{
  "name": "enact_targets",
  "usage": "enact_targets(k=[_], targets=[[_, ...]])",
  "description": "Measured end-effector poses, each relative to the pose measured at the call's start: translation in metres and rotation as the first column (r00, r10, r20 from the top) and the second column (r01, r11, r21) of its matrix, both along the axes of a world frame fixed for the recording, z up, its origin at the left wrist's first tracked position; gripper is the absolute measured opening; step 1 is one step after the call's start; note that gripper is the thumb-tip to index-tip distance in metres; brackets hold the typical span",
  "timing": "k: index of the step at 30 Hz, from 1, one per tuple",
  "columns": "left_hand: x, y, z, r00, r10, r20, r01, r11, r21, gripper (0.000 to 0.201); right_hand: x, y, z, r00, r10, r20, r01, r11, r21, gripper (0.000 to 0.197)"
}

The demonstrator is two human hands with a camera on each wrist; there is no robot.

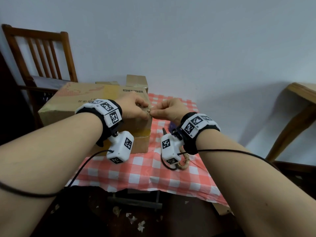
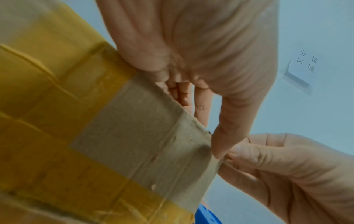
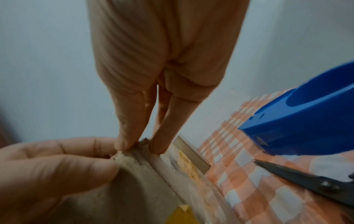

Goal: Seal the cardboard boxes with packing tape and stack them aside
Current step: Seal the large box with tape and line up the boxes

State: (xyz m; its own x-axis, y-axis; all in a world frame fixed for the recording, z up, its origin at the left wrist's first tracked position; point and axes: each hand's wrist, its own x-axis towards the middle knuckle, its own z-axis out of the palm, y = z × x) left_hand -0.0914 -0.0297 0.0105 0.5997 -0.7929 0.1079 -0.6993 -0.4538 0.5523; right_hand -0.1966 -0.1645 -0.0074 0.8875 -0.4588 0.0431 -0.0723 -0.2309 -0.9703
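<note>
Pinching the top corner of the large brown cardboard box [image 1: 95, 106] on the checked desk [image 1: 145, 170], the left hand [image 1: 135, 106] and right hand [image 1: 168, 108] apparently steadied its frayed edge for taping.

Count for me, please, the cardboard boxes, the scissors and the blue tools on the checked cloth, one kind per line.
Cardboard boxes: 4 (large box, box under it, two small boxes behind)
Scissors: 1 pair
Blue plastic tool: 1
Total: 6
</note>
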Motion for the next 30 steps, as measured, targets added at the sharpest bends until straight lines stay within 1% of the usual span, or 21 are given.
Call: enact_targets(k=[2,3,5,7,8,10,12,13,17,18,21,23,24,26,27,29,30], targets=[[-0.002,-0.001,0.001,0.999,-0.007,-0.035,0.005,0.999,-0.039,0.039,0.003,0.001,-0.004,1.0,-0.027,0.015,0.027,1.0,-0.012,0.013],[-0.004,-0.002,0.002,0.999,-0.011,-0.051,0.008,0.998,-0.064,0.034,0.005,0.001,-0.006,0.998,-0.049,0.026,0.049,0.999,0.007,0.012],[-0.006,-0.004,0.001,0.998,0.009,-0.067,-0.015,0.996,-0.087,0.026,0.008,-0.001,-0.008,0.996,-0.082,0.046,0.077,0.991,0.11,0.011],[-0.005,-0.007,0.001,0.996,0.051,-0.075,-0.057,0.995,-0.079,0.014,0.006,-0.004,-0.009,0.998,-0.046,0.046,0.038,0.985,0.17,0.003],[-0.004,-0.009,0.001,0.995,0.062,-0.078,-0.067,0.995,-0.068,0.012,0.004,-0.005,-0.009,0.999,-0.027,0.038,0.021,0.987,0.161,0.006],[-0.002,-0.011,0.001,0.995,0.065,-0.076,-0.069,0.997,-0.046,0.015,0.002,-0.005,-0.01,1.0,-0.021,0.017,0.019,0.993,0.119,0.013],[-0.001,-0.013,0.002,0.995,0.07,-0.078,-0.073,0.997,-0.032,0.016,0.002,-0.003,-0.01,0.999,-0.042,0.015,0.041,0.997,0.072,0.013],[0.0,-0.013,0.002,0.994,0.072,-0.078,-0.074,0.997,-0.03,0.016,0.004,-0.002,-0.01,0.999,-0.052,0.014,0.051,0.996,0.073,0.014],[0.001,-0.012,0.003,0.995,0.05,-0.084,-0.052,0.998,-0.021,0.015,0.009,0.003,-0.002,0.996,-0.086,-0.019,0.088,0.983,0.16,0.013],[0.001,-0.011,0.003,0.996,0.034,-0.087,-0.035,0.999,-0.016,0.019,0.009,0.003,-0.001,0.996,-0.085,-0.021,0.087,0.982,0.166,0.015],[0.003,-0.007,0.002,0.999,0.009,-0.041,-0.008,1.0,0.029,0.045,0.007,0.002,-0.003,0.999,-0.05,0.011,0.048,0.988,0.148,0.025],[0.003,-0.005,-0.002,1.0,0.011,-0.008,-0.011,0.999,0.038,0.054,0.004,-0.001,-0.007,1.0,-0.024,0.018,0.022,0.995,0.097,0.035],[0.003,-0.004,-0.003,1.0,0.007,0.0,-0.007,0.999,0.032,0.056,0.003,-0.002,-0.008,1.0,-0.005,0.014,0.004,1.0,0.03,0.041],[0.001,-0.003,-0.004,1.0,-0.019,0.016,0.019,1.0,0.023,0.056,0.001,-0.004,-0.007,0.998,0.06,-0.029,-0.064,0.986,-0.155,0.056],[0.0,-0.003,-0.004,0.999,-0.035,0.02,0.034,0.999,0.019,0.051,0.001,-0.004,-0.006,0.994,0.089,-0.07,-0.103,0.967,-0.233,0.063],[-0.001,-0.003,-0.003,0.998,-0.05,0.036,0.05,0.999,0.02,0.048,0.002,-0.004,-0.001,0.984,0.106,-0.141,-0.145,0.938,-0.314,0.072],[-0.001,-0.003,-0.004,0.998,-0.038,0.051,0.036,0.999,0.039,0.053,0.003,-0.005,0.001,0.98,0.118,-0.158,-0.165,0.931,-0.325,0.072]])
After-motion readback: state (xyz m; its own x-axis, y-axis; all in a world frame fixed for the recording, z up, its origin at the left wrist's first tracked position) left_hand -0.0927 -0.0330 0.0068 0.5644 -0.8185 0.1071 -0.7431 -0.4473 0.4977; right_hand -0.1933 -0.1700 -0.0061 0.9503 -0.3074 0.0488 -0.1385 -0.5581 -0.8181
